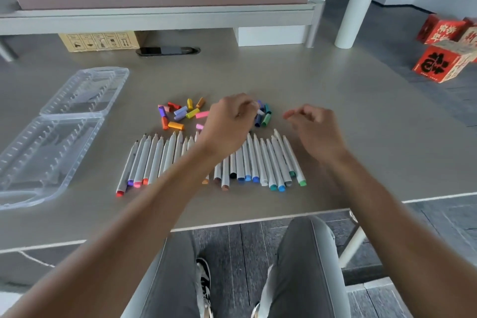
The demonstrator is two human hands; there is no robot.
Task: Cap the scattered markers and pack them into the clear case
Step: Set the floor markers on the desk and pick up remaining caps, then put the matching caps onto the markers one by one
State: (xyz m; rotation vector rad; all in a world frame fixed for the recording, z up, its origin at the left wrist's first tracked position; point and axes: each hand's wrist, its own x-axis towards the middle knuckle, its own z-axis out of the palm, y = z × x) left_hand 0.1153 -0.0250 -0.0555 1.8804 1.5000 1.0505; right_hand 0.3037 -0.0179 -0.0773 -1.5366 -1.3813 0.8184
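The left hand (pixel 227 121) is reaching over the row of markers, its fingers curled together at the green and blue caps (pixel 263 115); whether the grip is pinching one of those caps is hard to tell, since the fingertips are blurred. The right hand (pixel 313 128) is hovering just beside it, fingers loosely curled and holding nothing.

Under both wrists the markers (pixel 247 160) are lying side by side on the table (pixel 335 90), uncapped, tips pointing away; roughly two dozen are showing, with some hidden under the left forearm. Beyond the tips, loose caps (pixel 180 113) are lying in two clusters: about eleven warm and purple ones to the left, about five blue and green ones by the left hand.

The clear case (pixel 59 131) is lying open and flat at the table's left side, well apart from the markers, both halves showing.
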